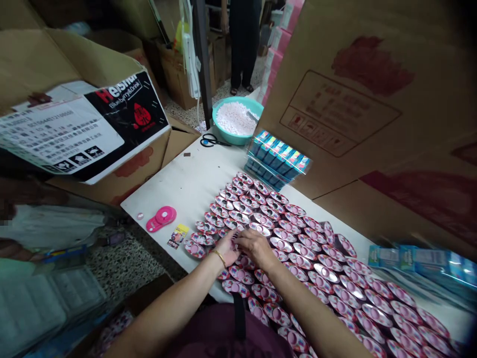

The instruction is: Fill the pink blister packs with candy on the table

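Both forearms come up from the bottom edge over a dark maroon lap, meeting at the near-left corner of the spread. Left hand (226, 250), gold bangle at the wrist, lies palm-down with fingers curled narrow onto one pink-and-silver oval blister pack (235, 239); whether it pinches that pack or only presses it, cannot tell. Right hand (257, 247) touches the left, fingers bent down onto the same pack from the right side; grip also unclear.

That pack sits directly under the fingertips of both hands, at the left rim of the field of like pink oval packs (298, 248). Its long axis appears to run left-right, as its neighbours' do. Neither hand is plainly nearer.

Outward: packs lie in overlapping rows running diagonally across the white surface (179, 184), away right and toward the camera. Left of the hands, apart from the rows, a small yellow printed card (178, 235), then a pink round tape dispenser (161, 219). Farther back, black-handled scissors (212, 141) just beside a teal plastic bowl of white pellets (235, 119). A clear-wrapped bundle of blue boxes (278, 161) stands at the far end of the rows. Brown cardboard cartons (354, 109) wall the right.
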A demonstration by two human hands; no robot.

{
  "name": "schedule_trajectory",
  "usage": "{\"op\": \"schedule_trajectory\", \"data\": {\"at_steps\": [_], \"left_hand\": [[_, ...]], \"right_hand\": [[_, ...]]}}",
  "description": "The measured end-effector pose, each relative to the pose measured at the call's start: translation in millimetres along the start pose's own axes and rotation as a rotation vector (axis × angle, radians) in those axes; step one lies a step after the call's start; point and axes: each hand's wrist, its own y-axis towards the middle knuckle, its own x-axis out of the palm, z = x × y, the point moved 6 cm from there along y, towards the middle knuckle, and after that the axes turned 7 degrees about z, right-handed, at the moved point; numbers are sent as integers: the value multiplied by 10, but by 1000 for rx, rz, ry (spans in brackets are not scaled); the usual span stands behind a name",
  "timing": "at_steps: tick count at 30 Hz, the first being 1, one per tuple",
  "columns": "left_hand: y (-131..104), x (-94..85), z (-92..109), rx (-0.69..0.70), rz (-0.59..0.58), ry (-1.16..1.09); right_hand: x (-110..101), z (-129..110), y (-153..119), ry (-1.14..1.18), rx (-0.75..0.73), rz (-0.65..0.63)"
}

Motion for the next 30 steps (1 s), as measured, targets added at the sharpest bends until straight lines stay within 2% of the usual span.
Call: {"op": "schedule_trajectory", "data": {"at_steps": [1, 3, 5, 6, 8, 11, 17, 21, 23, 24, 25, 27, 29, 30], "left_hand": [[5, -1, 8, 4, 7, 7], [8, 0, 48, 13, 8, 44], [-3, 8, 103, 22, -10, 106], [-13, 13, 130, 28, -22, 138], [-42, 26, 179, 51, -44, 174], [-84, 32, 219, 78, -48, 198], [-84, 123, 216, 30, -109, 209], [-71, 209, 238, 3, -189, 210], [-73, 214, 253, -3, -197, 234], [-76, 210, 257, -8, -195, 250], [-78, 204, 256, -14, -190, 267], [-78, 180, 245, -28, -154, 295], [-81, 148, 219, -45, -101, 320], [-88, 135, 194, -65, -85, 337]], "right_hand": [[-68, 85, 0, 36, 47, 37], [-278, 414, 5, 50, 267, 175], [-506, 847, -6, -74, 554, 278], [-594, 1049, -2, -174, 669, 272], [-681, 1388, 49, -379, 820, 140], [-668, 1703, 177, -534, 908, -72], [-603, 1948, 352, -549, 997, -202], [-649, 1896, 352, -559, 986, -207], [-656, 1736, 310, -569, 958, -175], [-639, 1607, 300, -545, 897, -135], [-596, 1440, 301, -484, 787, -93], [-454, 1004, 304, -263, 449, -51], [-317, 557, 233, -50, 130, -89], [-263, 399, 174, 0, 48, -132]]}}
